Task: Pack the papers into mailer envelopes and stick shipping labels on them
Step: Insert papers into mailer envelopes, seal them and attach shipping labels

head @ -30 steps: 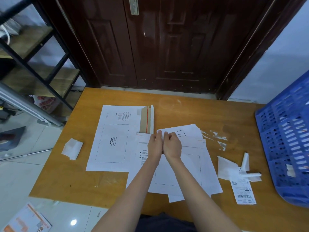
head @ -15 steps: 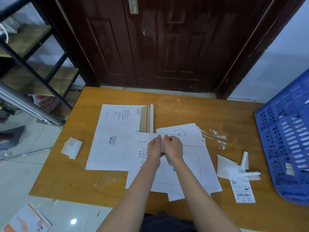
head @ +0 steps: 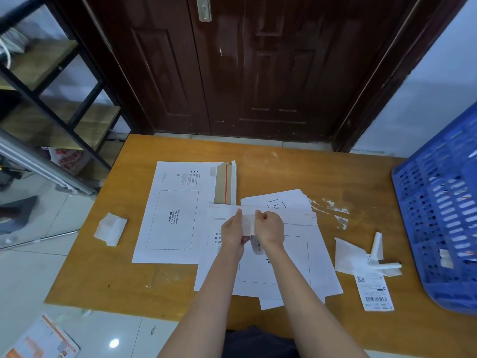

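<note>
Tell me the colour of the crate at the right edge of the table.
The crate is blue plastic with a perforated lattice wall, seen in the head view.

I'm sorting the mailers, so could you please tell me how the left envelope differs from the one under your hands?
The left envelope lies fully exposed with its flap open, showing brown card and a red strip. The near envelope is partly covered by the left hand and right hand, with papers at its top. Both are white with a printed label box.

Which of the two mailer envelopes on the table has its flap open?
The left envelope, beside the hands: its flap lies open, with brown inside and a red strip showing. The envelope under the hands shows no such strip.
</note>
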The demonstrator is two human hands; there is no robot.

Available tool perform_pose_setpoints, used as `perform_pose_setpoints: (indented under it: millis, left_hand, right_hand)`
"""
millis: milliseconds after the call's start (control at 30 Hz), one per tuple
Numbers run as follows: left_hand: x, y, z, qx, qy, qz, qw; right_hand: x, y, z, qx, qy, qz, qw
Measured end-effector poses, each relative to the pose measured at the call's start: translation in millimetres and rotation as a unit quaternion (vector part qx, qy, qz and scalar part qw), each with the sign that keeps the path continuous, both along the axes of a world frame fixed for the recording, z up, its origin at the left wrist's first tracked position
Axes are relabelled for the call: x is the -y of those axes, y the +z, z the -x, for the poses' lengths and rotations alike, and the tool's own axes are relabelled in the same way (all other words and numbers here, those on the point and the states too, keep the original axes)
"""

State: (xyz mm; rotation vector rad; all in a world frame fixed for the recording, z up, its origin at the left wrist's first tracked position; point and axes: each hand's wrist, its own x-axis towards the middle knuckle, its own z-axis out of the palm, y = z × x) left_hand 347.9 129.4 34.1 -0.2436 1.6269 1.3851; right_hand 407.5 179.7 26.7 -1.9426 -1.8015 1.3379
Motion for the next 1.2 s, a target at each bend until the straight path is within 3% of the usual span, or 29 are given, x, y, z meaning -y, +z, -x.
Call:
perform_pose_setpoints:
  millis: [300, 633, 900, 1200]
  left_hand:
    - [-2, 0, 3, -0.007, 0.044, 0.026, 0.999]
    - [7, -6, 15, 0.085, 0.102, 0.004, 0.991]
    - [21, -4, 29, 0.204, 0.241, -0.039, 0.948]
    - [22, 1, 41, 0.281, 0.318, -0.100, 0.900]
  right_hand:
    - [1, -1, -1, 0.011, -0.041, -0.022, 0.999]
    - [-3, -7, -12, 0.007, -0.063, 0.003, 0.998]
    - [-4, -12, -23, 0.006, -0.086, 0.041, 0.995]
    - [-9, -4, -21, -0.003, -0.094, 0.041, 0.995]
